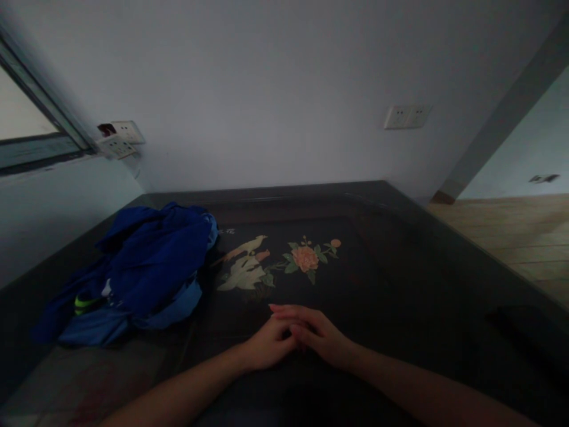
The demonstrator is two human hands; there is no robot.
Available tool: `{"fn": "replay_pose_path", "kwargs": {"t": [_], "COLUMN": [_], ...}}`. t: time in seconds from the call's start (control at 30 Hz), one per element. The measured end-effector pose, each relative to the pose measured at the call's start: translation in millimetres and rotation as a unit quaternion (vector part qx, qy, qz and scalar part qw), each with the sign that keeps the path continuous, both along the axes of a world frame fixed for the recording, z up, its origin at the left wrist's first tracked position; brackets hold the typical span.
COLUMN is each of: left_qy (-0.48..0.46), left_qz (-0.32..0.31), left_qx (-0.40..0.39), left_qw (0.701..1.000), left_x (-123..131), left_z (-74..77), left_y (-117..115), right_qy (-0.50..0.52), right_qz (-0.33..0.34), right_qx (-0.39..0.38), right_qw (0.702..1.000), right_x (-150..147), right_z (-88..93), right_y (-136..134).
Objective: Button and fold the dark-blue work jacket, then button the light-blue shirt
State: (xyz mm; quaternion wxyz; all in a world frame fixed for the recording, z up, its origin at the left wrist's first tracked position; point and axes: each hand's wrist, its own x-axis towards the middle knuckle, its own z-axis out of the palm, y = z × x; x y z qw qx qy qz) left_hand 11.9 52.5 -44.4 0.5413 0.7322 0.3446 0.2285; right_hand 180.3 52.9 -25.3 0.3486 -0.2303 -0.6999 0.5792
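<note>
On the near part of a dark tabletop (377, 314), my left hand (269, 344) and my right hand (326, 341) meet, folded together. The right fingers lie across the left ones, which are partly covered. No object shows in either hand. Just beyond them, the tabletop bears a decoration of a pink flower (305, 259) with green leaves and a pale bird (244, 248). To the left lies a crumpled heap of blue cloth (155, 255), dark blue on top and lighter blue below, with a yellow-green piece (86, 304) at its near side.
A pale wall (267, 107) stands behind the table, with a double socket (408, 117) on the right and sockets (120, 142) in the left corner. A window frame (40, 151) is at far left. A dark flat object (533, 335) lies at the right edge, beside light flooring (511, 231).
</note>
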Motion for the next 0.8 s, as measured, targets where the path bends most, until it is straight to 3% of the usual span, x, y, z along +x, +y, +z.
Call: {"fn": "replay_pose_path", "kwargs": {"t": [0.57,0.8], "left_qy": [-0.018,-0.003], "left_qz": [-0.011,-0.009], "left_qx": [0.024,-0.005], "left_qw": [0.999,1.000], "left_x": [1.9,2.9], "left_z": [9.1,11.6], "left_y": [0.0,-1.0], "right_qy": [0.004,-0.006], "right_qz": [0.010,0.003], "right_qx": [-0.009,-0.009], "right_qw": [1.000,1.000], "right_x": [-0.1,0.1], "right_z": [-3.5,-5.6], "right_y": [2.4,2.7]}}
